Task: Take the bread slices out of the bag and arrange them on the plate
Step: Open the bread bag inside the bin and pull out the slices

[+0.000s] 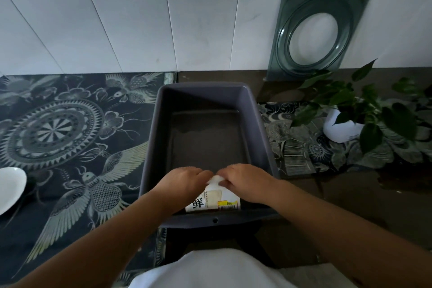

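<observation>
A white bread bag (216, 200) with black print and a yellow label stands at the near end of a grey plastic tub (152, 138). Bread shows through its window. My left hand (182, 182) and my right hand (245, 181) both pinch the bag's gathered top, one on each side, fingertips nearly touching. A white plate (10, 188) lies at the far left edge, partly cut off by the frame, well apart from both hands.
The tub sits on a dark counter beside a patterned dark cloth (70, 135) on the left. A potted green plant (355, 112) in a white pot stands to the right. A green glass square dish (315, 35) leans on the white tiled wall.
</observation>
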{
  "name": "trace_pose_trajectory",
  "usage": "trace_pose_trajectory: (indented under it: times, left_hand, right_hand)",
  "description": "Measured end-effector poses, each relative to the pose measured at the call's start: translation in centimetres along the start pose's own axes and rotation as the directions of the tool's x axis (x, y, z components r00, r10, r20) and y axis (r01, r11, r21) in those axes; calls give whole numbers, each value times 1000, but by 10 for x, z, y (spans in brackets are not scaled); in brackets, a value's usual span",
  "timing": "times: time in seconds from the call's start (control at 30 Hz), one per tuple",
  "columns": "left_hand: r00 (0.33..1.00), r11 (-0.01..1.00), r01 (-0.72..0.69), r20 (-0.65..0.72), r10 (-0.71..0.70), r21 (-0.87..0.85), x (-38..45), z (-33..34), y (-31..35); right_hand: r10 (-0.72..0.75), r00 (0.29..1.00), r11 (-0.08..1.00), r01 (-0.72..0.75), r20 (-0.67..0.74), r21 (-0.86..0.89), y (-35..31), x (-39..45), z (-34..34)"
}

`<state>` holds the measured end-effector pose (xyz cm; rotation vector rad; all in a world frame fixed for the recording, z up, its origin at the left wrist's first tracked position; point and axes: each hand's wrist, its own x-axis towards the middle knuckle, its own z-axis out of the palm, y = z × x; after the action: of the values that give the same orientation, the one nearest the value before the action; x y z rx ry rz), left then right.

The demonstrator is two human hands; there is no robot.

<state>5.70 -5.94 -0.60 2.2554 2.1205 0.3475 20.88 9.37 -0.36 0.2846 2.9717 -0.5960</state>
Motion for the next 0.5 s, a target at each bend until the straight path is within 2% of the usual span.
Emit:
trace_pose_trajectory:
  times: [0.1, 0.2, 0.27, 0.37, 0.43, 0.5]
  left_hand:
    - [992, 996, 88, 86, -88, 4, 4, -1, -4]
    - [971, 982, 182, 165, -174, -39, 11, -5, -6]
    - [970, 978, 183, 181, -163, -99, 14, -6, -7]
    - [987, 988, 113, 125, -100, -102, 11, -8, -7]
    - [995, 993, 74, 67, -68, -95, 6, -7, -7]
    - [999, 992, 47, 27, -44, -114, 4, -7, -6]
  right_hand:
    - [-14, 999, 999, 16, -50, 30, 1, 0, -3]
    - [-172, 970, 976, 143, -174, -167, 0, -3, -6]
    - [-255, 950, 941, 201, -180, -272, -2, -4, -4]
    - [-166, 967, 980, 139, -194, -145, -5, 0, -2]
    - [-87, 987, 996, 82, -137, -42, -4, 2, -3]
    - [-138, 985, 987, 128, -106, -96, -3, 0, -4]
